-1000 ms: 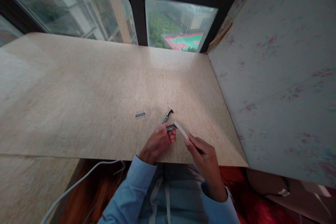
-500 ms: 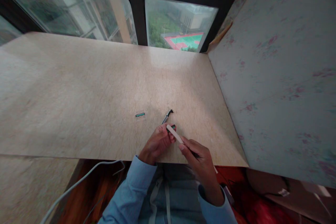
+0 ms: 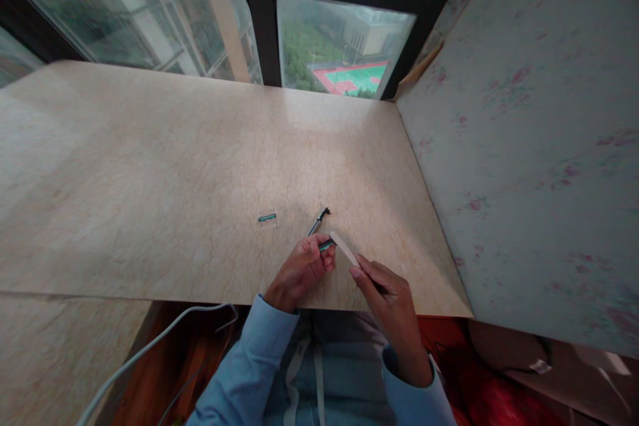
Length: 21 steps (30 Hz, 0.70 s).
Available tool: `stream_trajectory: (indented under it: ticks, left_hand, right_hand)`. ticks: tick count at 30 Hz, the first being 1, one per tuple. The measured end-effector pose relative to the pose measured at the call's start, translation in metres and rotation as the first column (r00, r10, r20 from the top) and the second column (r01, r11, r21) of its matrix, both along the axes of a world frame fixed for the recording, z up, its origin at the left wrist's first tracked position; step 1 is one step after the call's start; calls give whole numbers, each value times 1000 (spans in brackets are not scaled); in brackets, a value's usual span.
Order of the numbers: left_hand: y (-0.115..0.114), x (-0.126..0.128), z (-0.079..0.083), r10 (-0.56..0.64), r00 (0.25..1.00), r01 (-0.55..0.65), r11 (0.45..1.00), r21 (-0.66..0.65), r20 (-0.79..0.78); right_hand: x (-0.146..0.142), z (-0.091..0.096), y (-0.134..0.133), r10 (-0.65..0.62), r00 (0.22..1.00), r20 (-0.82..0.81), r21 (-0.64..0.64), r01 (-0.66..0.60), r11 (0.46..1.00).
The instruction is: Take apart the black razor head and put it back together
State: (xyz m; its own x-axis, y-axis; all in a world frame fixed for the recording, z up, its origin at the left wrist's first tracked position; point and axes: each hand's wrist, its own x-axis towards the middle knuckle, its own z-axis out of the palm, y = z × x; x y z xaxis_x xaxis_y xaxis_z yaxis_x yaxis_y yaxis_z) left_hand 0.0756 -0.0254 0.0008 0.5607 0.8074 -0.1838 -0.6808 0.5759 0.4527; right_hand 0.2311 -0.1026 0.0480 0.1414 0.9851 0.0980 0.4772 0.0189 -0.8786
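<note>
My left hand [image 3: 302, 269] is closed, its fingertips pinching a small black-and-green razor cartridge [image 3: 326, 245]. In my right hand [image 3: 387, 296] is a pale flat stick [image 3: 344, 248] with a rounded tip, pointing up and left. The tip is at the right end of the cartridge; whether they touch I cannot tell. Just beyond my left hand lies a razor handle [image 3: 319, 219], silver and black, its near end hidden by my fingers. A second black-and-green razor cartridge [image 3: 267, 217] lies to the left, with clear plastic around it.
The work surface is a beige marbled ledge [image 3: 200, 166] under dark-framed windows [image 3: 344, 46]. A floral-papered wall [image 3: 524, 166] bounds it on the right. Near the front edge at lower left runs a white cable [image 3: 164, 339].
My right hand and the stick have moved right, so the tip has gone from across the cartridge to its right end. More of the cartridge shows. My left hand has barely moved.
</note>
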Motion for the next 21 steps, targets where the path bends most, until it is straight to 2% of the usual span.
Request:
stream_trajectory:
  ticks: [6, 15, 21]
  left_hand:
    - [0, 0, 3, -5, 1000, 5, 1000, 1, -14]
    - [-1, 0, -1, 13, 1000, -13, 1000, -22, 9]
    - [-1, 0, -2, 21, 999, -20, 999, -45, 28]
  right_hand:
    - [2, 1, 0, -21, 999, -34, 3, 21, 1000]
    - [7, -1, -1, -43, 999, -24, -10, 43, 999]
    - [-1, 3, -2, -14, 1000, -17, 7, 14, 1000]
